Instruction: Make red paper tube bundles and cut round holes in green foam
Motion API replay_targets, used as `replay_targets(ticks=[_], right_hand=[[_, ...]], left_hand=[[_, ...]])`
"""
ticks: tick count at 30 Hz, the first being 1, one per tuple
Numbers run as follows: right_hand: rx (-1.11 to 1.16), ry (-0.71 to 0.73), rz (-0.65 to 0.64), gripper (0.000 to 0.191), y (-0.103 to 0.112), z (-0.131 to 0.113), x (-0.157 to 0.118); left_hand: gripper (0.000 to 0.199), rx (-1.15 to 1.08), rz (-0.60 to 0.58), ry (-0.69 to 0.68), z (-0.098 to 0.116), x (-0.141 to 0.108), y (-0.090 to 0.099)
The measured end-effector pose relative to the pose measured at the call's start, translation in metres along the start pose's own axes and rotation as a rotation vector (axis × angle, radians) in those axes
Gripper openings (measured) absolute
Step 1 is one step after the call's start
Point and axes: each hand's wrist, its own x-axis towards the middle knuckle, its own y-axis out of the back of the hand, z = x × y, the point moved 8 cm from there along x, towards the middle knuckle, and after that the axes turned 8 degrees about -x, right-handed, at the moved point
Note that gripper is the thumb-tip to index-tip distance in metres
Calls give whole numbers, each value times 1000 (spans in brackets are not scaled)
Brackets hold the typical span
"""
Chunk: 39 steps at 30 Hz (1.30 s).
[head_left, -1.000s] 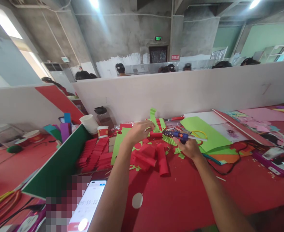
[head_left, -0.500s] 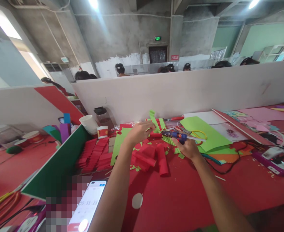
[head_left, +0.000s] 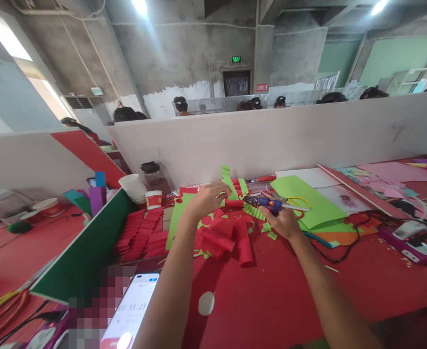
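Observation:
My right hand (head_left: pixel 283 222) is wrapped round a blue hot glue gun (head_left: pixel 266 202), whose nozzle points left. The nozzle tip lies close to the end of a small red paper roll (head_left: pixel 233 203). My left hand (head_left: pixel 209 198) is closed, its fingertips at the other end of that roll, pinching it; part of the grip is hidden. Just behind the fingers a crinkled light green paper strip (head_left: pixel 227 177) stands up. Below the hands lie more red paper rolls (head_left: pixel 243 242) among green scraps (head_left: pixel 272 235).
Folded red paper strips (head_left: pixel 140 232) lie left, beside a green divider board (head_left: pixel 86 247). Paper cups (head_left: pixel 154 199) and a bottle (head_left: pixel 156 175) stand behind them. Green sheets (head_left: pixel 308 203), yellow-handled scissors (head_left: pixel 299 202) and a power strip (head_left: pixel 408 246) are right. A phone (head_left: pixel 133 308) lies front left.
The glue gun's nozzle and the red roll appear slightly shifted, and my left fingers have moved a little left. Both hands keep their grip.

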Motion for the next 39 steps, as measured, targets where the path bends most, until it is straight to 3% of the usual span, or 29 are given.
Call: replay_targets(ticks=[12, 22, 39], right_hand=[[129, -22, -9, 25, 0, 5, -2], [-7, 7, 16, 27, 1, -1, 0], [0, 8, 10, 26, 0, 0, 1]], left_hand=[[21, -1, -12, 6, -1, 0, -1], [23, 31, -16, -9, 1, 0, -2], [23, 14, -11, 23, -2, -1, 0]])
